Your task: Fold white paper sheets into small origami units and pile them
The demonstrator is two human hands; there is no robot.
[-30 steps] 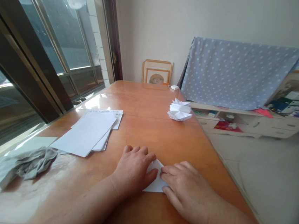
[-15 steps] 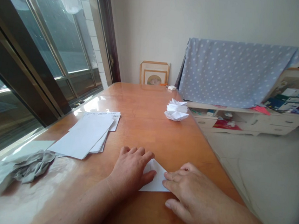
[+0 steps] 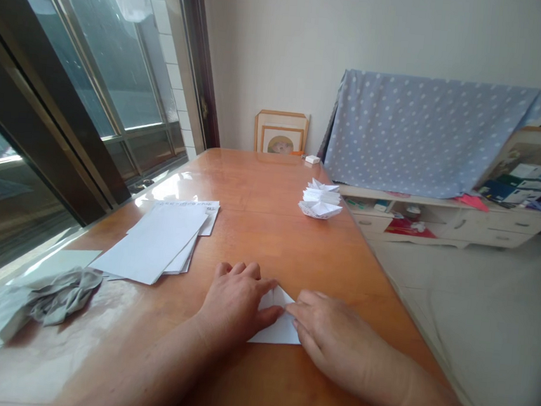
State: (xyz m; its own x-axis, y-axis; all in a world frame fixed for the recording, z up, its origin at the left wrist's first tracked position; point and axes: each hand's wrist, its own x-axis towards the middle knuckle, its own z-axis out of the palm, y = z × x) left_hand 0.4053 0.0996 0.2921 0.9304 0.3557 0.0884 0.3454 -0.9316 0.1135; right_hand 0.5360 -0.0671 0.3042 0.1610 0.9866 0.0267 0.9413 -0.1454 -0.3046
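1. Folded white paper (image 3: 281, 333): lies on the wooden table (image 3: 262, 192) at your near side, between your two hands. Its visible part tapers to a point at the far end; the near edge runs roughly straight across. Both sides are partly covered by your fingers.
2. Your left hand (image 3: 236, 303): palm down over the left part of the paper. Thumb and index finger stand apart, with white paper showing between them; the other fingers are bent, knuckles raised. The hand is not closed round anything.
3. Your right hand (image 3: 340, 338): at the right edge of the paper, fingers together and fingertips touching it close to your left thumb. Whether they pinch the paper or only press it, you cannot tell from this view.
4. Stack of loose white sheets (image 3: 152, 236): left of your left hand, fanned unevenly; handwriting shows along the far edge.
5. Pile of folded-paper pieces (image 3: 321, 201): beyond your hands, near the table's right edge, pointed tips upward.
6. Crumpled grey cloth (image 3: 64, 296): at far left, nearer you than the sheets.
7. Small white box (image 3: 311, 160): at the table's far end.
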